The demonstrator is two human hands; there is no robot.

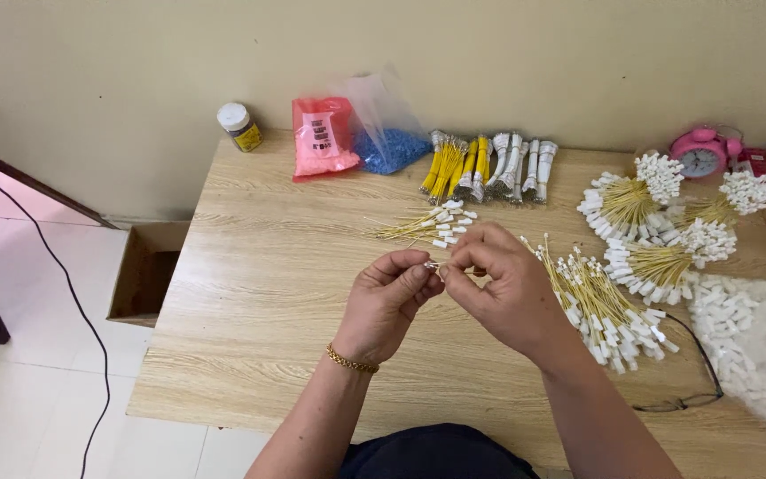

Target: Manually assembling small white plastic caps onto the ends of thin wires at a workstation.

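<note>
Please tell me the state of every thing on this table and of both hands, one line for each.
left hand: pinching a small white connector
right hand: fingertips closed at the same connector
loose yellow wires: spread flat on the table
tied wire bundles: lying side by side
pink bag: shut, leaning on the wall
jar: upright, lid on
cardboard box: open, on the floor

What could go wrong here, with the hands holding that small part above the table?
1. The tiny white connector, pinched between left hand and right hand, may slip and vanish among the loose yellow wires.
2. The right forearm might sweep that pile.
3. The eyeglasses lie near the table edge and could get knocked off.
</note>
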